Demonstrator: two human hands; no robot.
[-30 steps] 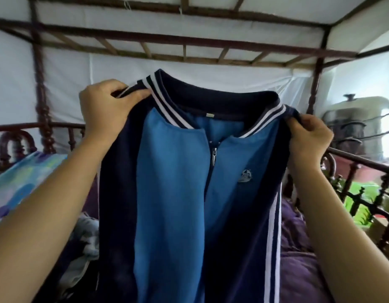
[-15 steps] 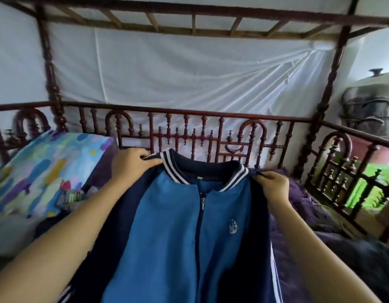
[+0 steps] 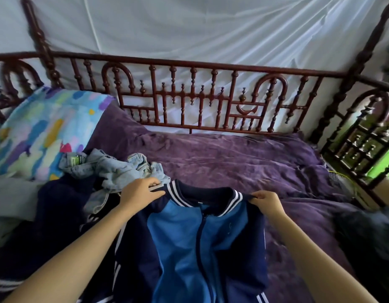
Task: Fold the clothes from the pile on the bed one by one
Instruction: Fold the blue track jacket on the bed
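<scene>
Left hand (image 3: pixel 141 192) and right hand (image 3: pixel 266 202) each pinch a shoulder of the blue zip jacket (image 3: pixel 195 243), apparently spreading it flat on the purple bedspread (image 3: pixel 233 158) for folding.

the lower part of the jacket (image 3: pixel 184 248) is cut off by the bottom edge. the small emblem (image 3: pixel 230 226) on its chest is too faint to read. a dark shape (image 3: pixel 368 239) at the right edge is blurred and i cannot tell what it is.

Jacket (image 3: pixel 189 248) lying on bedspread (image 3: pixel 244 167); clothes pile (image 3: pixel 106 171) sitting left of it (pillow (image 3: pixel 42 132) behind pile); railing (image 3: pixel 200 99) running behind.
</scene>
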